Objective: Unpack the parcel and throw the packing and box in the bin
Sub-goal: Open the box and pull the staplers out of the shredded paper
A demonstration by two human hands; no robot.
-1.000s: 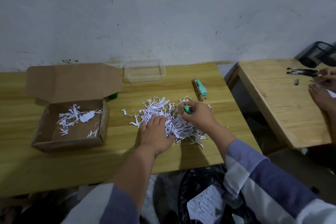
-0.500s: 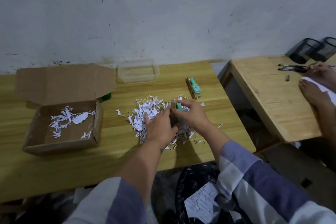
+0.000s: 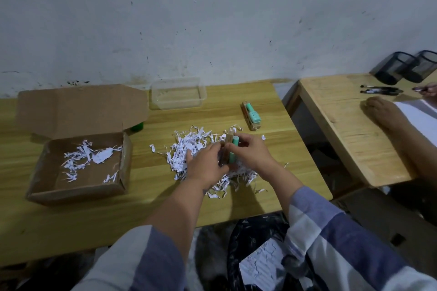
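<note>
A teal bottle in brown card packaging is pinched between left hand and right hand, above shredded paper; open cardboard box left of them.

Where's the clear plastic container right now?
In the head view, the clear plastic container sits at the table's back edge against the wall, just right of the cardboard box and its raised lid, behind the shredded paper pile.
</note>
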